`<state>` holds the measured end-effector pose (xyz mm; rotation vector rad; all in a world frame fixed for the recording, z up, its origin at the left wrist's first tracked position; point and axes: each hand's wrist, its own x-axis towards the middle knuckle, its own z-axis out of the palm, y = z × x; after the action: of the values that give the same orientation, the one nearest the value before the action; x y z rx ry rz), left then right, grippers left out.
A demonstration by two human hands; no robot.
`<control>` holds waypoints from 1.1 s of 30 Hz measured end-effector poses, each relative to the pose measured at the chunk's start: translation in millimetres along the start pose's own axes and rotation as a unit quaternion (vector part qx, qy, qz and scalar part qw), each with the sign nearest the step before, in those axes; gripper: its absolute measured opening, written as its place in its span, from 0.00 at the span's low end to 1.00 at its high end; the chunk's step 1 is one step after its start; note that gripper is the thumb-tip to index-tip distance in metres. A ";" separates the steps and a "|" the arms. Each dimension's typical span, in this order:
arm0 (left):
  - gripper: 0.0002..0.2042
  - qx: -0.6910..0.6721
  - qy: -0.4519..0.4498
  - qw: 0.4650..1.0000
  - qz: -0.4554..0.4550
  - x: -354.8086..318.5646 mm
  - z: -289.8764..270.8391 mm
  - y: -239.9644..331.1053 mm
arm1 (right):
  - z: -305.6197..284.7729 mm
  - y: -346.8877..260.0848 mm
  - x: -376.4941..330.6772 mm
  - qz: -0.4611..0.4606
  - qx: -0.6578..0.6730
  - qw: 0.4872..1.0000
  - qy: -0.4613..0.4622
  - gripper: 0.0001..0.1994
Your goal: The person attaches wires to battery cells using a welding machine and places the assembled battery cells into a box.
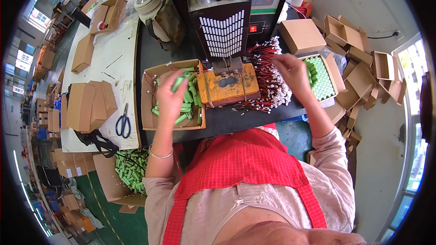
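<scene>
My left hand (168, 97) is over a cardboard box (148, 119), its fingers closed around a green cylindrical battery cell (180, 81). More green cells (186, 109) lie loose in that box, some with thin wires. My right hand (293, 73) hovers at the right edge of a heap of red and black wires with white connectors (270, 86). Its thumb and fingertips are drawn together, and whatever they may pinch is too small to make out. Between the hands sits a worn yellow block (227, 84) under the head of a bench machine (223, 31).
To the right, an open box (323, 77) holds upright green cells, beside a closed carton (302, 36). A canvas-covered jug (165, 25) stands behind the left box. Scissors (123, 124) lie on the white table. Below it, a large carton (109, 181) holds many green cells.
</scene>
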<state>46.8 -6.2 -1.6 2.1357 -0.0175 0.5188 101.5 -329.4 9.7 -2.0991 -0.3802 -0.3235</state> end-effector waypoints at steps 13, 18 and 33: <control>0.14 -0.088 -0.101 0.989 -0.064 -24.3 -13.0 9.6 | 4.3 44.9 24.5 -0.171 -0.237 0.944 -0.155 0.06; 0.15 -0.186 -0.100 0.976 -0.051 -23.3 10.3 23.1 | 1.8 47.7 20.3 -0.044 -0.157 0.982 -0.097 0.05; 0.12 -0.286 -0.081 0.955 -0.020 -27.3 53.4 31.8 | -6.4 30.9 28.7 0.054 -0.014 0.998 -0.024 0.06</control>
<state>34.5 -71.9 -13.4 1.5981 -0.1942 0.2688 139.4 -346.4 -0.1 -2.1494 -0.2895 -0.2161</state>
